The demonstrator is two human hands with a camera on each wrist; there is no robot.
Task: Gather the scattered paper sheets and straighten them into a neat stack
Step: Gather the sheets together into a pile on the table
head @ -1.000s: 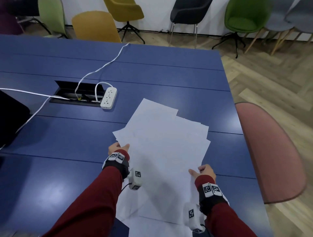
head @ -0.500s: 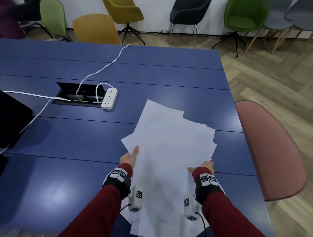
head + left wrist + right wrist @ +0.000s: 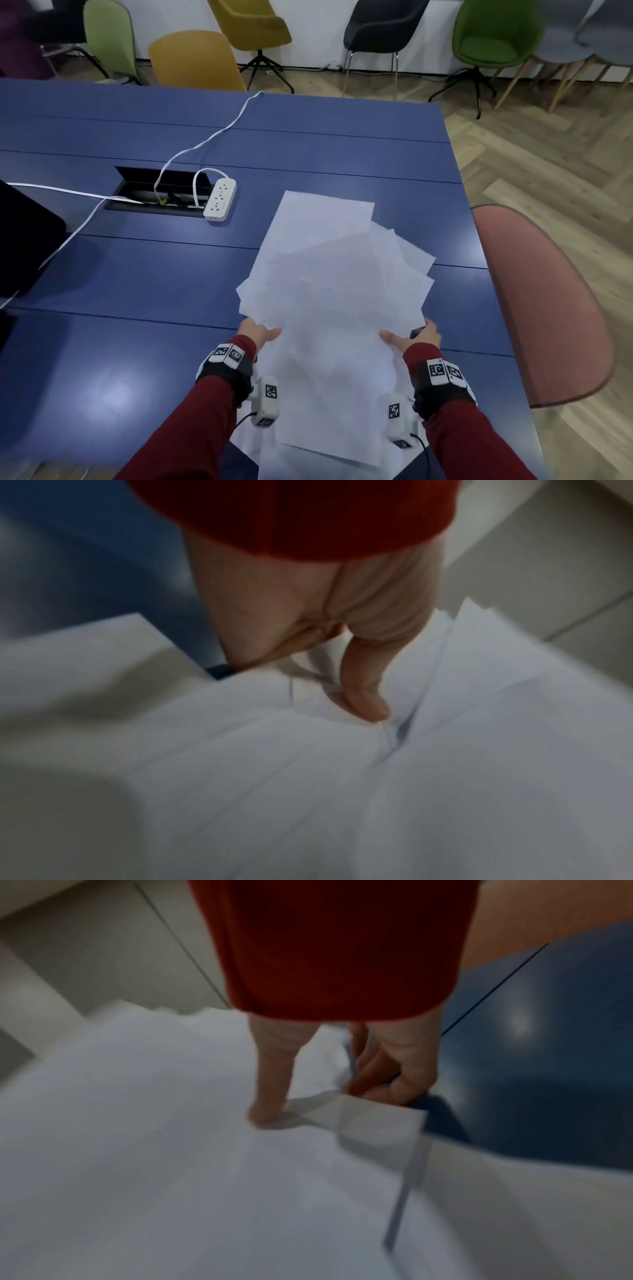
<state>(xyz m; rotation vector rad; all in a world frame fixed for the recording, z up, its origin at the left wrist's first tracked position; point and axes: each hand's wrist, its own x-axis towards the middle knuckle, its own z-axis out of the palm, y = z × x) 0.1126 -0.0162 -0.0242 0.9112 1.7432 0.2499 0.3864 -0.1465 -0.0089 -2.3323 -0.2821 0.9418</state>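
The paper sheets (image 3: 337, 301) are now in both hands, over the near right part of the blue table (image 3: 137, 284). A second ago they were spread wide and turned more to the right. Now the bunch is narrower and points more straight ahead, so the two hands have come closer together and pushed the pages in.

The left hand (image 3: 257, 333) has its grip clamped on the left side of the bunch: in the left wrist view the thumb (image 3: 365, 696) presses down on top and dents the paper, and the other fingers are hidden below. The right hand (image 3: 416, 337) has its grip clamped on the right side too (thumb on top, fingers curled under the edge, as the right wrist view shows).

The pile is not neat yet. Corners poke out at the far end like a fan, and some pages hang over the near edge of the table toward the person. So the gathering looks mostly done. I think the next job is lining up the edges, maybe by tapping the bunch on the table. The white power strip (image 3: 220, 199) lies well apart to the left.
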